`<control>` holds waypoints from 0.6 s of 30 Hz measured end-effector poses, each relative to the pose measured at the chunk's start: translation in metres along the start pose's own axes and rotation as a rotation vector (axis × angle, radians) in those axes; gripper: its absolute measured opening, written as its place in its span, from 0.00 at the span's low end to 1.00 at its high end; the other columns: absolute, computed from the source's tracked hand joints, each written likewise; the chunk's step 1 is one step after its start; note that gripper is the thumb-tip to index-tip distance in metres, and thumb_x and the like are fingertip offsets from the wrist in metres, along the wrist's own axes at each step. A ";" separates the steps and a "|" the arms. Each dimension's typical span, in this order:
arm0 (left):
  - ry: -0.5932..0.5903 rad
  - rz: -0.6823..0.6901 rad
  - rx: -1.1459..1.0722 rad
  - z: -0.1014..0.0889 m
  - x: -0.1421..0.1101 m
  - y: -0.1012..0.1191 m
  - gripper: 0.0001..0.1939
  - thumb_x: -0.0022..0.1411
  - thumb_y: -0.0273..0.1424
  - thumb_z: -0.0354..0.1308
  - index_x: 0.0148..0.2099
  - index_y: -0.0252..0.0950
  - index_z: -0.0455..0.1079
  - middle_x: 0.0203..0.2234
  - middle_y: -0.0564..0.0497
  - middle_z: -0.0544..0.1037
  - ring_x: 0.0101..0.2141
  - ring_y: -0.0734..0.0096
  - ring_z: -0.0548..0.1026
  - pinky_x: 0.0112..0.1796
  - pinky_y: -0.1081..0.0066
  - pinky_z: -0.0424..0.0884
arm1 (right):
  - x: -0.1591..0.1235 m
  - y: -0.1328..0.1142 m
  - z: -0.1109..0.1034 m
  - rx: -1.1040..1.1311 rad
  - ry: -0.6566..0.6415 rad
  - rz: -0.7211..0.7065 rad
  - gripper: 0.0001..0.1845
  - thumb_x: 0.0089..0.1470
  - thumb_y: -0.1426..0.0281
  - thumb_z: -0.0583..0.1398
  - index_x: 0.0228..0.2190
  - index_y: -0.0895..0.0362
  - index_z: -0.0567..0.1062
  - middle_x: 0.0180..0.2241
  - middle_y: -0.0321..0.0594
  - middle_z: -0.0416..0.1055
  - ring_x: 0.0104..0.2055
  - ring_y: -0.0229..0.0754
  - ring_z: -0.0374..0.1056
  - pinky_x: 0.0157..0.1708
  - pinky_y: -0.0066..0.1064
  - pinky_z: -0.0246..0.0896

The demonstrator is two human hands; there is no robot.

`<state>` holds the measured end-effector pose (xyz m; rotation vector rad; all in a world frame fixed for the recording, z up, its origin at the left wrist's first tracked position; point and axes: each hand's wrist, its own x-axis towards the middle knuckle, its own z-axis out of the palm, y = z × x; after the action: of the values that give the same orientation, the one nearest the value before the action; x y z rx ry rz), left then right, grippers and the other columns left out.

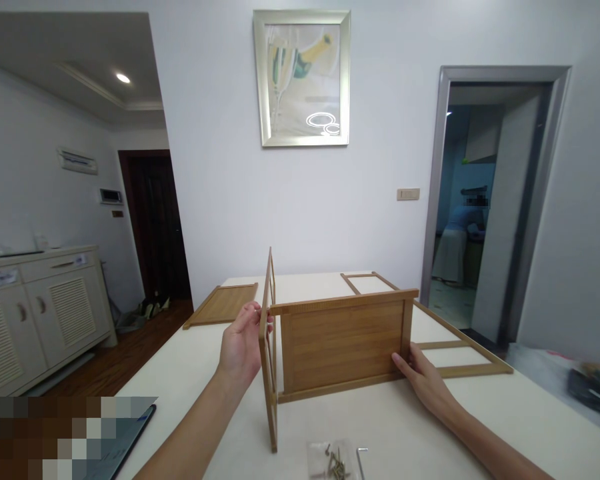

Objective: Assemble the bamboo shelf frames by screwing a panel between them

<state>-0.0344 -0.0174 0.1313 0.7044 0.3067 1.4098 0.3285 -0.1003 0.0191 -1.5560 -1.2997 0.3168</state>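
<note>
My left hand (pixel 241 341) grips a narrow wooden frame (pixel 267 360) that stands upright, seen almost edge-on. In my right hand (pixel 424 377) is the far end of a wooden panel (pixel 347 343), with the thumb on its front face and the fingers behind. The panel stands on its long edge, and its left end meets the frame or comes very close; I cannot tell whether they touch. Near the front edge lie a clear bag of screws (pixel 336 461) and a hex key (pixel 361 460).
Another wooden panel (pixel 225 303) lies flat at the back left of the white table (pixel 195 387). An open wooden frame (pixel 473 363) lies flat on the right. A tablet-like device (pixel 130 443) sits at the front left. Through the doorway, a person (pixel 453 243) is visible.
</note>
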 end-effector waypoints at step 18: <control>0.017 -0.011 0.032 -0.008 0.008 -0.008 0.12 0.48 0.28 0.71 0.35 0.35 0.73 0.25 0.54 0.77 0.25 0.75 0.75 0.30 0.74 0.70 | 0.001 0.005 0.001 -0.018 0.037 -0.021 0.24 0.52 0.51 0.56 0.45 0.52 0.71 0.38 0.41 0.76 0.42 0.52 0.71 0.44 0.43 0.67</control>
<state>-0.0311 -0.0078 0.1220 0.7166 0.3468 1.4040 0.3317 -0.0981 0.0152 -1.5560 -1.2919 0.2622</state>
